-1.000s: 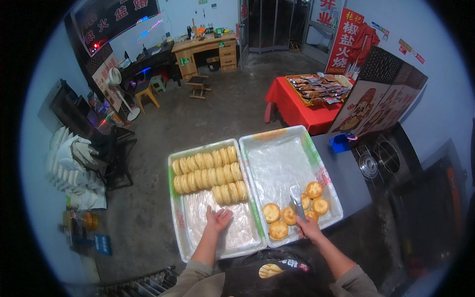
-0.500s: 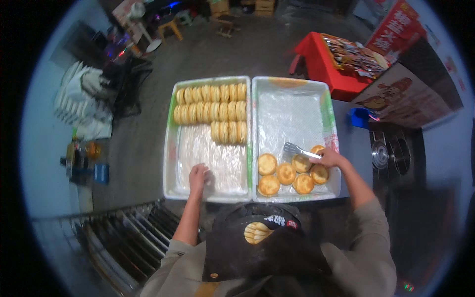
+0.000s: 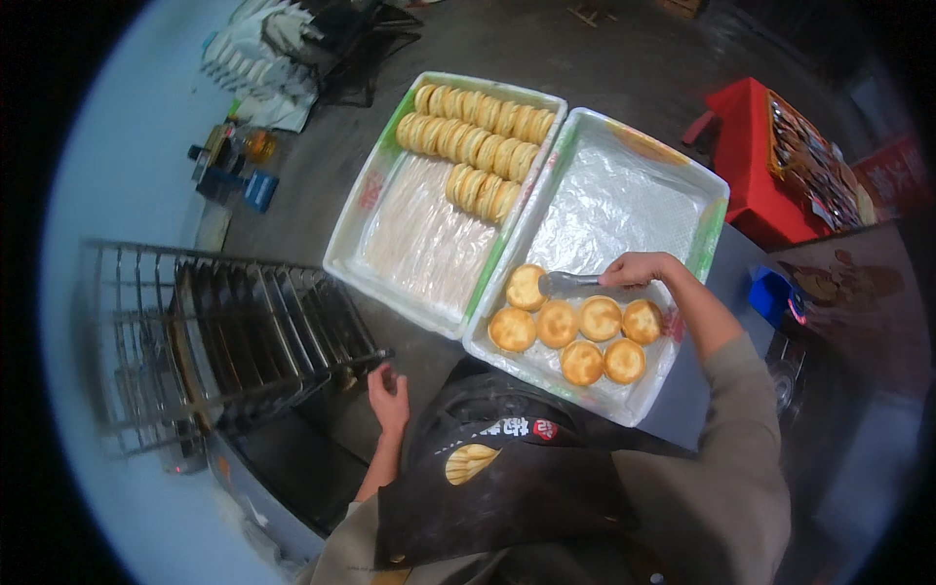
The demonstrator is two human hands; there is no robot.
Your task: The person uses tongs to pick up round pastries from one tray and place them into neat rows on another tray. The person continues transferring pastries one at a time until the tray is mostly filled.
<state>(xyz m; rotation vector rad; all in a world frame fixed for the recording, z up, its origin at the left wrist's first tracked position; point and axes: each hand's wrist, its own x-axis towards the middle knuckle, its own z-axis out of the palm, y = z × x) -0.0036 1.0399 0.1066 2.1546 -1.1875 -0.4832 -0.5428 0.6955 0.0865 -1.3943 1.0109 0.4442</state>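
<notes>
My right hand (image 3: 636, 270) is closed round slotted metal food tongs (image 3: 570, 284). Their slotted end reaches the edge of a round golden flatbread (image 3: 526, 288) in the right foam tray (image 3: 717, 210); motion blur hides whether they grip it. Several more flatbreads (image 3: 600, 317) lie flat at that tray's near end, on clear plastic film. In the left foam tray (image 3: 341, 226), rows of flatbreads (image 3: 468, 136) stand on edge at the far end. My left hand (image 3: 388, 395) is off the trays, beside the metal rack, fingers loosely curled and apart, holding nothing.
A metal rack (image 3: 244, 331) with several dark baking sheets stands at the left. On the far right is a red-covered table (image 3: 746, 161) bearing a basket of packets. A blue container (image 3: 770, 295) sits right of the trays. White stacked items (image 3: 258, 58) are at the upper left.
My view has turned right, so the trays appear tilted. My left hand has moved from over the left tray to beside the rack. The tongs have shifted to the leftmost far flatbread.
</notes>
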